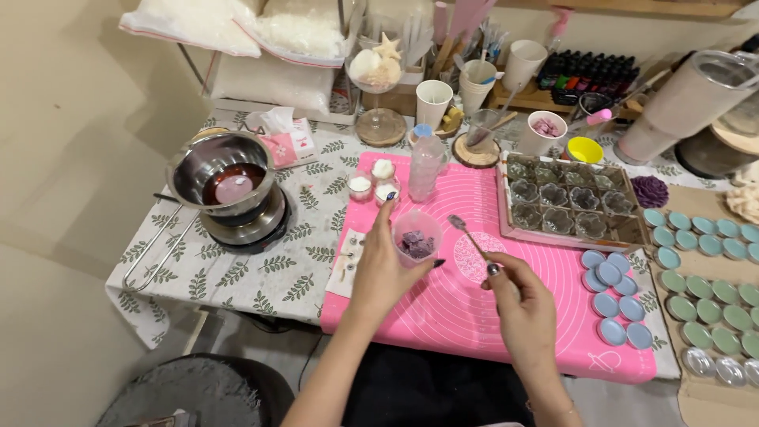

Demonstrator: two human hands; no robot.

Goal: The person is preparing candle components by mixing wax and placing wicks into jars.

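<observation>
Pink mat [474, 316] under both hands, its near edge hidden by forearms, left hand [383, 265] fingers wrapped around small clear cup [417, 236] of purple chunks, right hand [518, 296] fingertips pinching thin metal spoon [468, 235], bowl end empty beside cup

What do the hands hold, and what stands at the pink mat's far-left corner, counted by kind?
Cup, in left hand: 1
Spoon, in right hand: 1
Small jars: 3
Bottle: 1
Total: 6
</observation>
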